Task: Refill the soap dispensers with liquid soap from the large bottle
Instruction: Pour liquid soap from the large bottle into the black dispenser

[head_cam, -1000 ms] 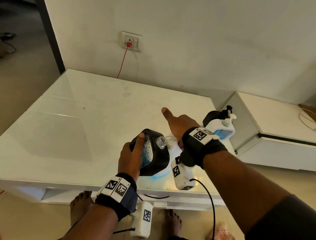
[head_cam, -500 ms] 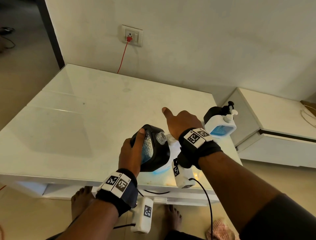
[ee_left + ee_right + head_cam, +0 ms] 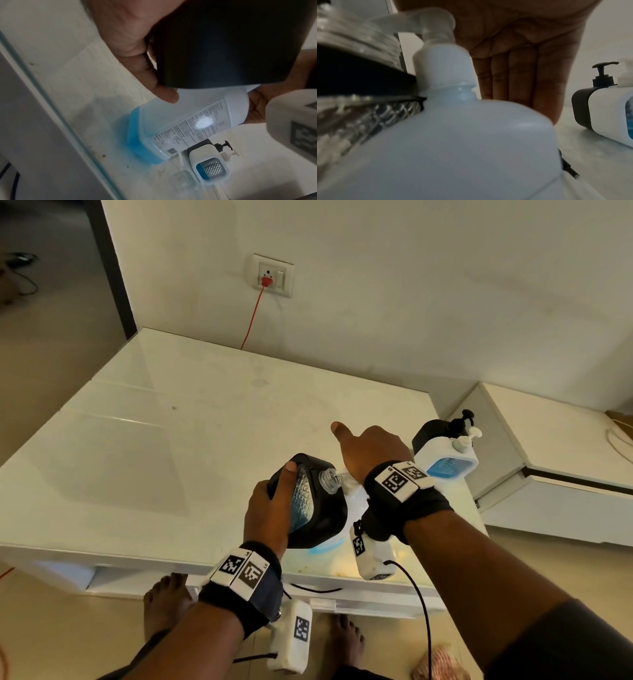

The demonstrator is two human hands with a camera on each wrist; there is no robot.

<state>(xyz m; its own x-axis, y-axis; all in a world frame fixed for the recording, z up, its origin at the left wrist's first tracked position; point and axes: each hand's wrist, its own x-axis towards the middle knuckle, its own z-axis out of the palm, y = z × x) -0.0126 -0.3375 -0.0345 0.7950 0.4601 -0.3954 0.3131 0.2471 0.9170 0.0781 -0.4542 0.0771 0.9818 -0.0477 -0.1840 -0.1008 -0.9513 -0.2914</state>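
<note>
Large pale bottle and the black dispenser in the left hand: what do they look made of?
Large pale bottle: looks like translucent matte plastic; blue liquid shows through its base. Black dispenser: seemingly matte black plastic shell, with a clear diamond-textured window, plastic or glass, and clear threaded neck.

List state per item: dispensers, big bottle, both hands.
black dispenser: uncapped, tilted, lifted off the table, gripped by left hand
large bottle: pump top on, tilted, thin layer of blue soap at its base
right hand: on the large bottle's pump, fingers straight
white dispenser: pump on, standing, blue soap visible
second black dispenser: pump on, behind the white one
</note>
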